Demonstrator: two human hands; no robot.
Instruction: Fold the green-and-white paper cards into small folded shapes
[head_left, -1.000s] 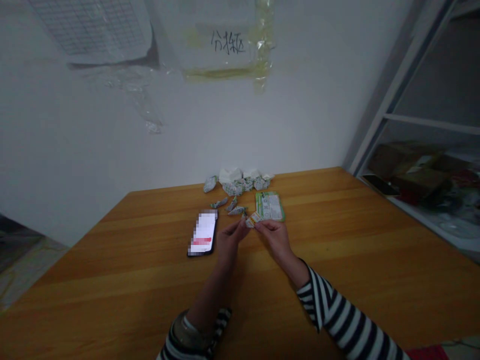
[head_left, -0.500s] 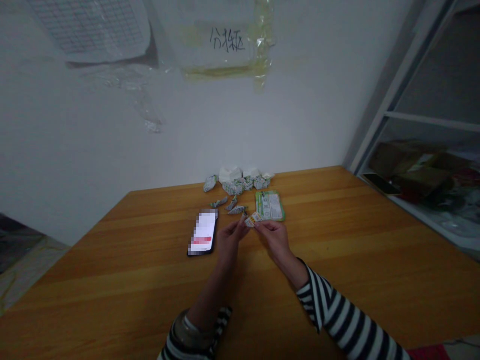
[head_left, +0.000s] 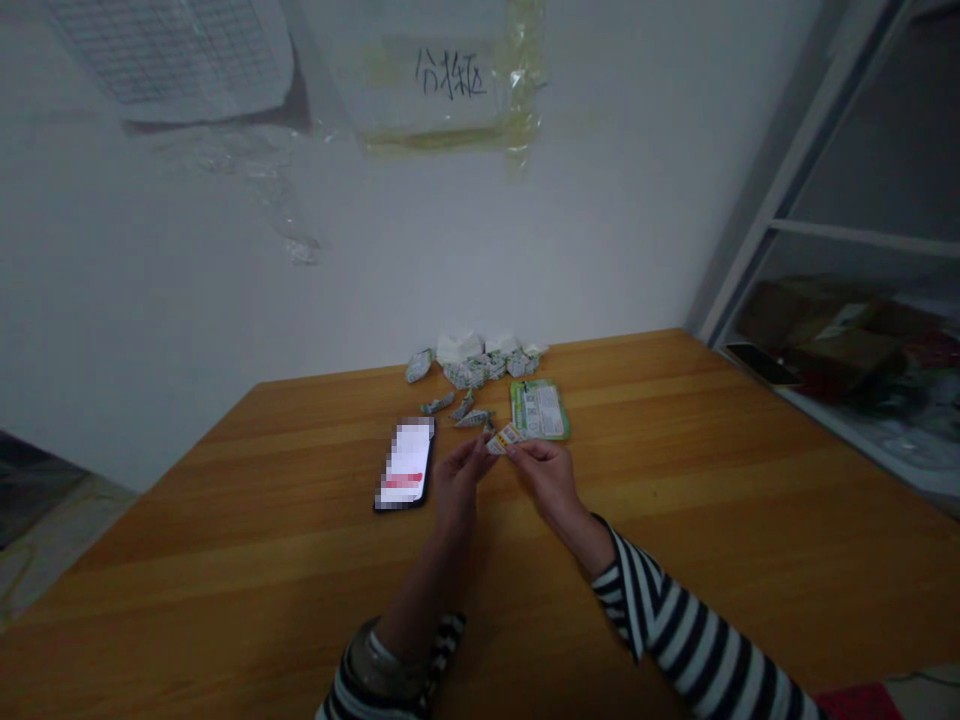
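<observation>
Between the fingertips of both hands is a small printed paper piece [head_left: 504, 438], white with yellow and orange marks. My left hand [head_left: 459, 478] pinches its left end, and my right hand [head_left: 547, 472] pinches its right end. Just behind it lies a flat green-and-white packet [head_left: 541, 410]. Several small twisted paper pieces [head_left: 472, 418] with green print rest beyond my left fingers. To the left of my left hand is a phone [head_left: 406, 465] with its screen lit. What exactly the held paper is, I cannot make out.
Crumpled printed papers [head_left: 466, 372] and white tissue-like wads [head_left: 460, 347] lie along the wall at the back of the wooden table [head_left: 675, 560]. A shelf at the right holds cardboard boxes [head_left: 840, 350] and a dark flat object [head_left: 763, 364].
The held paper has turned slightly, showing more of its yellow-and-orange print. Both hands stay almost in place, and the view has shifted a little.
</observation>
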